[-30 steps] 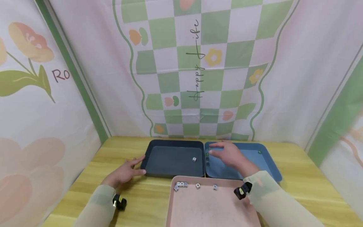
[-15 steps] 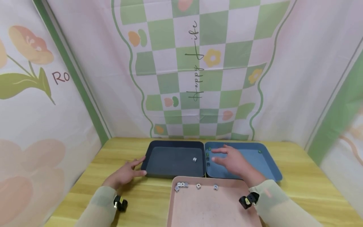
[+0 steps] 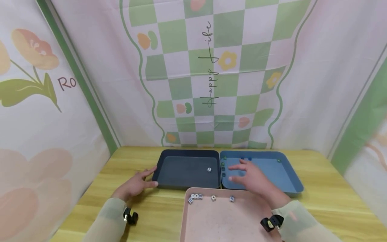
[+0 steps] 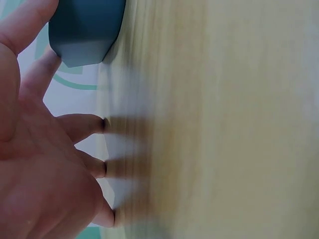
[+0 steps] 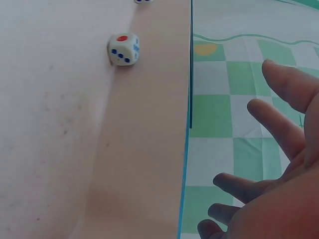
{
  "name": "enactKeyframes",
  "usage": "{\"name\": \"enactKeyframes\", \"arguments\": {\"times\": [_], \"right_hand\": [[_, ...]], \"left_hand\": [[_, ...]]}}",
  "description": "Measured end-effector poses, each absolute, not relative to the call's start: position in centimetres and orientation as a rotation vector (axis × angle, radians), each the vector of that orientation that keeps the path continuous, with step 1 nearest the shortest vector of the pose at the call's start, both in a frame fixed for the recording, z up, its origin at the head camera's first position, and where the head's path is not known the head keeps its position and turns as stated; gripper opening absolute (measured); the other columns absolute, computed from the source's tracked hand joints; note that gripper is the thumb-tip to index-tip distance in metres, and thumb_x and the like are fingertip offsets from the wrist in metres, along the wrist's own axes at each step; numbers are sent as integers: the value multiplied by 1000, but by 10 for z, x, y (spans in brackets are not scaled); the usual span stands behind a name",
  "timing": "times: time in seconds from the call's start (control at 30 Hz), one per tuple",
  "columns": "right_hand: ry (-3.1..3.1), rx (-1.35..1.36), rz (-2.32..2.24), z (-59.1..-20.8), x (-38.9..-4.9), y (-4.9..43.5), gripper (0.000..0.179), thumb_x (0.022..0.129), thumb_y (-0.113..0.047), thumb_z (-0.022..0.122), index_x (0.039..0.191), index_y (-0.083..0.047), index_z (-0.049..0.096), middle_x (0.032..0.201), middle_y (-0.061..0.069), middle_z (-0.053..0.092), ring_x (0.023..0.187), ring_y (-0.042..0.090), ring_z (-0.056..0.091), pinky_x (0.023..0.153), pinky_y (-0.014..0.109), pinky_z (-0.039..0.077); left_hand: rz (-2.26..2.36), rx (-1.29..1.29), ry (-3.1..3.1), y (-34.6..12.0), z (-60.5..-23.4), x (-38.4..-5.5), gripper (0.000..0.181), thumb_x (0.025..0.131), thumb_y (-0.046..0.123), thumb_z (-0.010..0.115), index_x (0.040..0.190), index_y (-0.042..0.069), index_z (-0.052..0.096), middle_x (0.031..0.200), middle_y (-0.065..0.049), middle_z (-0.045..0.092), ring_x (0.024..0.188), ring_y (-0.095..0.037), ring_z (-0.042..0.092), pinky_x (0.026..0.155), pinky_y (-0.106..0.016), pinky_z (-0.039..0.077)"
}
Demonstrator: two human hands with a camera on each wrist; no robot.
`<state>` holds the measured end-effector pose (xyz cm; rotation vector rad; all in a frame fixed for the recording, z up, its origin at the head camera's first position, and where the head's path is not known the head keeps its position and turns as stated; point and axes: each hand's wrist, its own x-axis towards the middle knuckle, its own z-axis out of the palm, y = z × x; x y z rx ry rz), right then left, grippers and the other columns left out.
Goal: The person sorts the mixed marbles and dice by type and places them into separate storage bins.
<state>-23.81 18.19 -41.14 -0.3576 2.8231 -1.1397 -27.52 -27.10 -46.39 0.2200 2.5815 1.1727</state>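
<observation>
My left hand (image 3: pixel 135 185) touches the left end of the dark tray (image 3: pixel 187 186) with thumb and index finger spread; in the left wrist view its other fingertips rest on the wood. One white die (image 3: pixel 209 170) lies in that tray, toward its right side. Over the blue tray (image 3: pixel 290 174) hovers my right hand (image 3: pixel 252 176), fingers spread and holding nothing. Small green dice (image 3: pixel 223 164) line the blue tray's left wall, with another green die (image 3: pixel 278 161) at the right and a blue die (image 3: pixel 249 158) near the back wall.
A pink tray (image 3: pixel 223 222) stands in front, its far edge against the other two. Several white dice (image 3: pixel 196 196) cluster in its far left corner; a white die (image 5: pixel 123 49) shows in the right wrist view. A patterned curtain (image 3: pixel 226 84) hangs behind the wooden table (image 3: pixel 160 215).
My right hand has drawn back from the blue tray's left wall, toward the right and nearer to me, uncovering green and blue dice. My left hand stays at the dark tray.
</observation>
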Motion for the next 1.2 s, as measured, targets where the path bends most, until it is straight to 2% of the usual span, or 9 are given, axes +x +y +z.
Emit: {"name": "enactKeyframes", "arguments": {"times": [0.27, 0.5, 0.7, 0.93, 1.2], "right_hand": [[2806, -379, -1119, -418, -231, 182, 48, 88, -41, 76, 127, -14, 70, 158, 30, 17, 141, 56, 9, 103, 75, 21], [2809, -437, -1083, -422, -229, 186, 35, 88, -28, 77, 121, -15, 73, 157, 30, 20, 141, 57, 10, 103, 75, 21], [2801, -478, -1031, -427, -226, 189, 32, 85, -28, 80, 116, -21, 76, 157, 29, 24, 141, 56, 9, 103, 75, 20], [2852, -519, -934, -433, -221, 188, 31, 80, -30, 84, 109, -26, 77, 153, 30, 31, 140, 58, 11, 98, 81, 17], [2869, -459, -863, -433, -221, 186, 29, 79, -32, 84, 107, -30, 77, 152, 31, 33, 139, 59, 13, 92, 85, 16]], "left_hand": [[1190, 219, 2566, -272, -464, -274, 78, 91, 45, 71, 157, 29, 32, 163, -19, 8, 144, -49, -13, 106, -71, -7], [1186, 211, 2555, -273, -460, -277, 78, 90, 46, 71, 157, 32, 32, 164, -18, 6, 144, -46, -14, 108, -69, -7], [1214, 191, 2541, -271, -463, -275, 77, 90, 43, 73, 156, 32, 34, 163, -19, 6, 145, -45, -14, 109, -67, -8], [1237, 171, 2551, -268, -470, -270, 75, 90, 41, 73, 155, 34, 36, 163, -19, 7, 145, -46, -13, 109, -69, -4], [1214, 188, 2563, -270, -466, -274, 75, 91, 44, 71, 156, 34, 34, 164, -17, 7, 145, -46, -12, 109, -70, -3]]}}
